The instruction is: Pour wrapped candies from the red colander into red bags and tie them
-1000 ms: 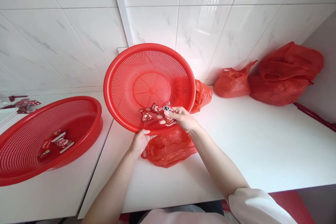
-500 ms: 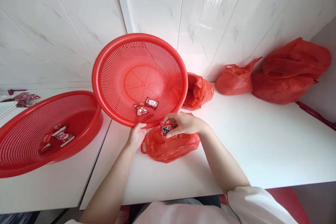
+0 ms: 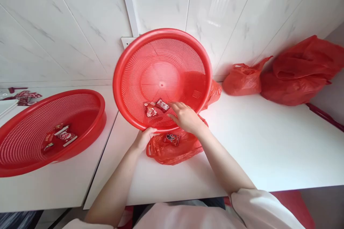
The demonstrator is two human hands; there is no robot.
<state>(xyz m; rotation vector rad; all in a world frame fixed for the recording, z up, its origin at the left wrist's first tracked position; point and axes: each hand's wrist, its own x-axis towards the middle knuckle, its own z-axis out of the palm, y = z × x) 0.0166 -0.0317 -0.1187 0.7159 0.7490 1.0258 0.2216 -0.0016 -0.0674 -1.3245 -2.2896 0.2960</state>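
Note:
A red plastic colander basket is tilted up toward me, its near rim gripped by my left hand. Inside, near the lower edge, lie a dark red wrapped packet and a red-and-gold patterned packet. My right hand reaches over the near rim with fingers apart, just beside the dark red packet and holding nothing. Below the rim, an open red plastic bag lies on the table. On it rests a red packet with black lettering.
To the left, a second red colander basket holds several small packets. Along the tiled wall stand red plastic bags: one partly behind the tilted basket, a small tied one and a big one. A seam splits the white tabletop.
My right hand has let go of the black-lettered packet, now on the plastic bag, and moved up into the basket. The tilted basket appears farther right in view.

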